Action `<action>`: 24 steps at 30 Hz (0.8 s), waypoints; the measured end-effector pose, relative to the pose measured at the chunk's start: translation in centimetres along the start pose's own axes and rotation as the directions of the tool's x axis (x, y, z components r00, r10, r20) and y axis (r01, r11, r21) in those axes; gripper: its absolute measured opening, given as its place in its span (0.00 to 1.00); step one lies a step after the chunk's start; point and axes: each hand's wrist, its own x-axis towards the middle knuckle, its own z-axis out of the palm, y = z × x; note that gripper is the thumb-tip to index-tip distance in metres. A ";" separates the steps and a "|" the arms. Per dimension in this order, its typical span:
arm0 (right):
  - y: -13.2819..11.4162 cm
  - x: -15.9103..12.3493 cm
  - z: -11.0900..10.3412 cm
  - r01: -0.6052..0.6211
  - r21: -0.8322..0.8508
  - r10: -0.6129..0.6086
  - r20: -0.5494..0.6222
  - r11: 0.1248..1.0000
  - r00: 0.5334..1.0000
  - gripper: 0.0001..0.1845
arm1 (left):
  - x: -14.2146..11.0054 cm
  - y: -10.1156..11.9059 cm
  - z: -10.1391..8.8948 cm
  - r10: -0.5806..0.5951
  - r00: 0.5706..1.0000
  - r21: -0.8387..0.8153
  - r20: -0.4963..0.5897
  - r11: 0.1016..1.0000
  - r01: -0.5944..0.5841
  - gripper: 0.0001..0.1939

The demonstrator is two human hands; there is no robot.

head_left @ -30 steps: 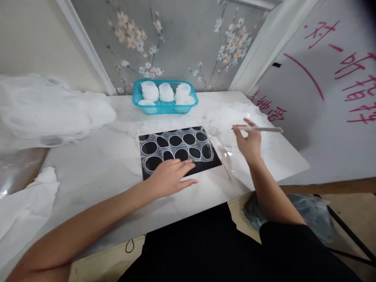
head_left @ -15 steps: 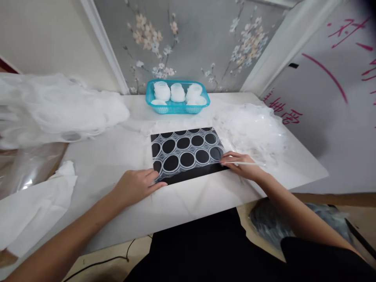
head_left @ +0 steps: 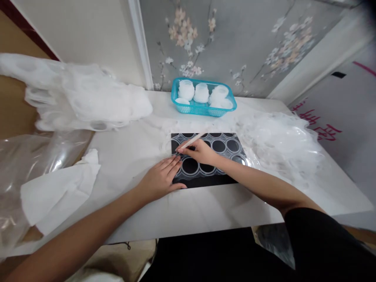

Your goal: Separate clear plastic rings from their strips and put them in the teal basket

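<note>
A black board [head_left: 205,180] lies on the white table, covered for the most part by a translucent sheet [head_left: 197,178] with rows of round openings. My left hand [head_left: 163,175] rests flat on the board's left end, fingers extended over the sheet's edge. Pinched in my right hand [head_left: 202,151] is a thin white stick-like tool [head_left: 192,140], its lower end over the upper left of the sheet close to my left fingertips. I cannot make out the tool's tip. My right hand and forearm hide part of the sheet.
Behind the board stands a blue plastic basket [head_left: 204,111] holding stacks of white round pieces. Crumpled translucent sheets [head_left: 282,145] lie on the right, and a pile of white sheets [head_left: 96,98] on the left. A white cloth or paper [head_left: 58,192] and clear plastic [head_left: 11,172] are nearer left.
My right hand has moved left from the board's right edge to its upper left, bringing the white tool along. My left hand now lies further over the sheet. The view has shifted left.
</note>
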 end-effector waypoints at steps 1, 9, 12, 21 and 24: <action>0.6 0.8 0.7 -0.010 0.026 0.010 0.018 1.000 1.000 0.09 | -0.1 -0.1 0.3 -0.004 1.000 -0.001 -0.009 1.000 0.004 0.40; 1.5 1.2 2.0 -0.006 -0.025 0.006 -0.016 1.000 1.000 0.09 | -0.2 -0.5 1.0 -0.011 1.000 -0.054 0.017 0.998 0.012 0.41; 1.3 1.1 2.0 0.015 -0.039 -0.015 -0.003 0.999 1.000 0.08 | -0.2 -0.7 0.9 -0.012 0.999 -0.075 0.048 0.997 0.016 0.42; 1.5 0.8 2.1 0.093 -0.151 -0.095 -0.002 0.984 0.996 0.08 | -0.2 -0.7 0.5 -0.040 0.986 -0.139 0.161 0.988 0.063 0.46; 1.8 0.4 2.0 0.268 -0.327 -0.263 0.058 0.906 0.963 0.10 | -0.1 -0.7 0.2 -0.042 0.980 -0.178 0.193 0.981 0.077 0.51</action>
